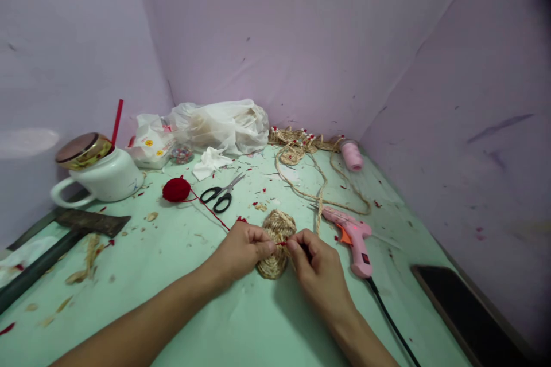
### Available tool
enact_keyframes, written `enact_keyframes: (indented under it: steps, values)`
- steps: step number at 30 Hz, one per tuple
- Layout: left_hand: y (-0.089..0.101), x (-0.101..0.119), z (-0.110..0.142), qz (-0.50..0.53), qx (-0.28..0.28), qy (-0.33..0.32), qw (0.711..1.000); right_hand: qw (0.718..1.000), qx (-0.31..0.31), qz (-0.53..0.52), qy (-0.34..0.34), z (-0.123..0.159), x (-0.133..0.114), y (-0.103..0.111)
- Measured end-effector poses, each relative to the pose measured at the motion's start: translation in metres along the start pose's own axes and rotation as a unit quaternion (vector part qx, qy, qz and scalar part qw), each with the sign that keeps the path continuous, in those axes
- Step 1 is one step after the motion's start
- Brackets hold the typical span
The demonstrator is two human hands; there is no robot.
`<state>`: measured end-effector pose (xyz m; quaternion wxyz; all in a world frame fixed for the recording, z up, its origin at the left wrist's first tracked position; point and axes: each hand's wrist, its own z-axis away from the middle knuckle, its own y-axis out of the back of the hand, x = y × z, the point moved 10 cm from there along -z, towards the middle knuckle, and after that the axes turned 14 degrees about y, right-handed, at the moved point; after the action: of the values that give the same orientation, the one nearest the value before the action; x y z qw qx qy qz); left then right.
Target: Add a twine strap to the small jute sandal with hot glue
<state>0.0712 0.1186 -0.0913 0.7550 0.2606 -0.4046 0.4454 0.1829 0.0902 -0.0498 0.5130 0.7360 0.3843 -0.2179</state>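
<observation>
A woven straw piece [279, 222], narrowed at its middle, lies on the table between my hands. My left hand [246, 249] is closed at its left side, thumb and forefinger pinching red yarn at the narrow part. From the right, my right hand [313, 258] pinches the same red yarn [282, 243] where it crosses the middle of the straw piece. The strand runs back past my left hand to a red yarn ball [176, 189]. Black-handled scissors [221, 194] lie partly open beside the ball. My fingers hide part of the woven piece.
At right are a pink glue gun [350, 235] with a black cord, a dark phone [465, 309] and a pink spool [352, 156]. Braided straw cord [301, 189] loops behind. A hammer [81, 228], white mug [107, 178] and plastic bag [228, 123] stand left and back.
</observation>
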Motion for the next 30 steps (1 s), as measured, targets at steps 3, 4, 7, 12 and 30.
enact_keyframes:
  steps: [3,4,7,12,30]
  values:
    - [0.003,0.003,0.002,0.014,0.016,0.0,1.0,0.999,0.03,-0.009,-0.008,0.002,0.001,0.003]
    - [0.004,0.004,0.003,0.016,0.021,0.001,1.0,0.999,0.035,-0.016,-0.012,0.003,0.002,0.003]
    - [0.007,0.004,0.005,0.017,0.03,0.007,0.999,0.998,0.048,-0.042,-0.02,0.004,0.002,0.002]
    - [0.006,0.008,0.008,0.018,0.009,-0.006,1.0,0.988,0.044,-0.143,-0.037,0.005,0.006,-0.006]
    - [0.025,0.035,0.019,-0.086,0.078,-0.094,0.989,0.871,-0.01,-0.454,-0.186,0.007,0.01,-0.034]
